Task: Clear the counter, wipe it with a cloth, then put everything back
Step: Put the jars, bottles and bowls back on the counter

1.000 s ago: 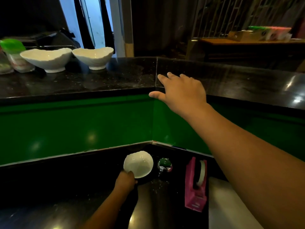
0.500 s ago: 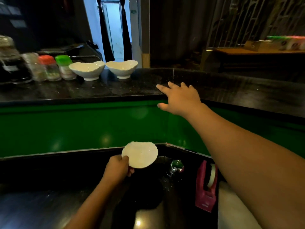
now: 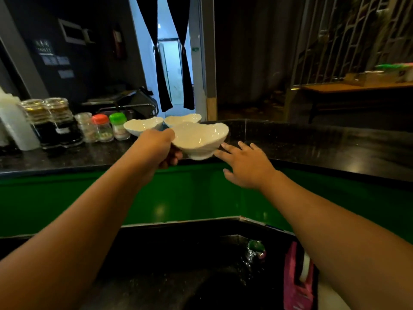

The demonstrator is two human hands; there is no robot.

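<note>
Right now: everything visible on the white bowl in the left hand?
The white bowl looks glazed ceramic, with a wavy, uneven rim, dimpled walls and a small round foot. Roughly upright, seemingly empty, it is held over the black counter near its front edge. The left hand grips its left rim; the open right hand reaches near its foot, contact unclear.

Counter [image 3: 312, 148]: black speckled stone, polished, glossy. Bowl [image 3: 199, 137] at its front edge: white glazed ceramic, rippled. Panel [image 3: 178, 198] below: green, smooth, glossy. Jars [image 3: 105, 132]: clear, plastic lids [image 3: 100, 119].
</note>
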